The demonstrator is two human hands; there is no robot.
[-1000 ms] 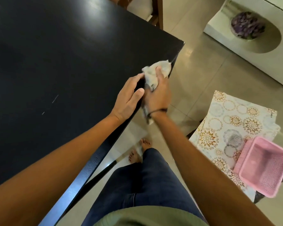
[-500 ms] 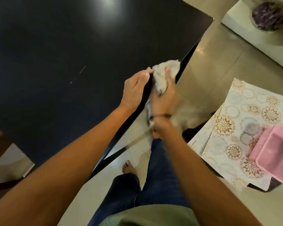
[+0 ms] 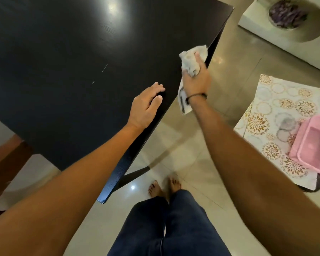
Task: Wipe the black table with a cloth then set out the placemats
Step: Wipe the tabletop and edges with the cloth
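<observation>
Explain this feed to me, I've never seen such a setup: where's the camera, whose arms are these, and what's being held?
No machine here: a person wears one wide-angle camera on the head, looking forward and down, so the arms reaching in are their own. The right hand grips a crumpled pale cloth at the edge of the black table, with part of the cloth hanging below the wrist. The left hand rests on the tabletop, fingers relaxed, holding nothing. On the tabletop I see only a light glare and a few faint marks. To the right, off the table, lie patterned placemats with a pink basket on top. Below are the person's jeans and bare feet on a tiled floor.
</observation>
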